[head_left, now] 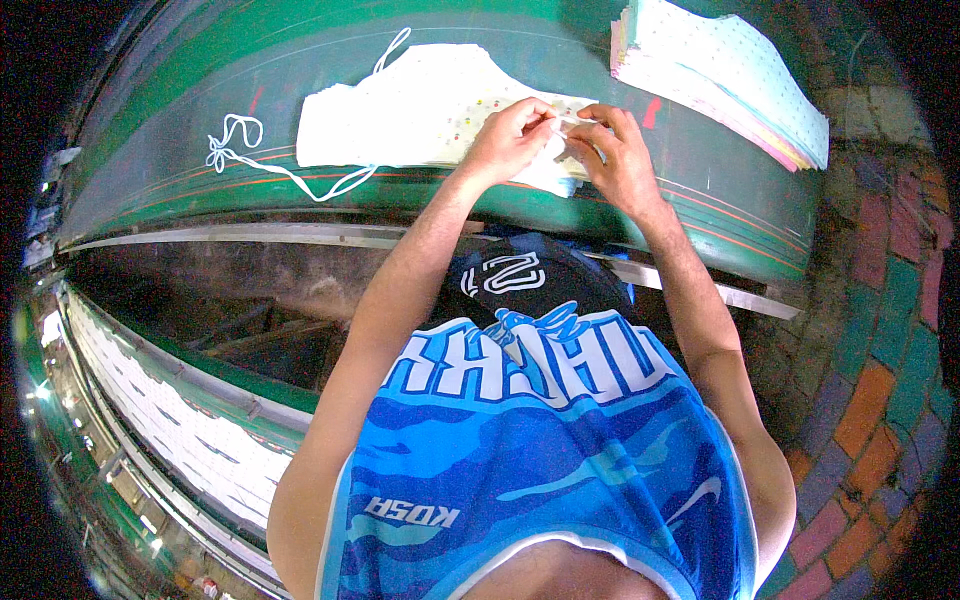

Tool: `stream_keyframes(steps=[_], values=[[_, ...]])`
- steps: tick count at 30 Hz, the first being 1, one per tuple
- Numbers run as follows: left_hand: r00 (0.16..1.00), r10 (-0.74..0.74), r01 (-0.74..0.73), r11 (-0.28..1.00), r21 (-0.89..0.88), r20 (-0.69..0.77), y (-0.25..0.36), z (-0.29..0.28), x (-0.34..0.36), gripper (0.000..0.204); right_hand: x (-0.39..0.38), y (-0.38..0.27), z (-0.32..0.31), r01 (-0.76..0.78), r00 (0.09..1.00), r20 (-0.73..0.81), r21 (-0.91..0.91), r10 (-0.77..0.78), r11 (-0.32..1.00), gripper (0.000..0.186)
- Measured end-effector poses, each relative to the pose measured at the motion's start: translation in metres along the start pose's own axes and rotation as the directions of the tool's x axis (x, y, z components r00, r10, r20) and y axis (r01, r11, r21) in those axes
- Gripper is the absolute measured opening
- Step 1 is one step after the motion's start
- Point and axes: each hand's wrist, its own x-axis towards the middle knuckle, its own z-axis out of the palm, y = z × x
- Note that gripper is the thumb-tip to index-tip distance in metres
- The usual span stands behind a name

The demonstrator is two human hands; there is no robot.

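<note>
A white cloth piece with small coloured dots [400, 110] lies flat on the green worktable [160, 190]. My left hand [510, 140] is at the cloth's right part, thumb and fingers pinched on a small bit of white material. Just right of it, my right hand [610, 160] has its fingers bent and closed on that white material too; the exact part held is partly hidden by the fingers. Thin white cord [238, 135] lies in loops left of the cloth, with another loop behind it.
A stack of pastel dotted cloth pieces [720, 80] lies at the table's back right. A metal rail [270, 223] runs along the near edge. Another long table with white material [170, 400] stands at lower left. Coloured floor bricks [870, 380] show at the right.
</note>
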Motion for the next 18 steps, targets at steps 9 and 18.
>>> stream_keyframes(steps=[9,18], values=[[0.999,-0.03,0.031,0.999,-0.035,0.026,0.008,-0.001,-0.002,0.017,0.004,-0.004,-0.001,0.06,0.998,-0.03,-0.06,-0.062,0.996,0.023],[0.996,0.081,-0.083,0.989,0.126,0.02,0.011,0.003,-0.005,0.016,-0.036,0.019,-0.018,0.088,0.985,0.141,0.07,-0.098,0.994,0.026]])
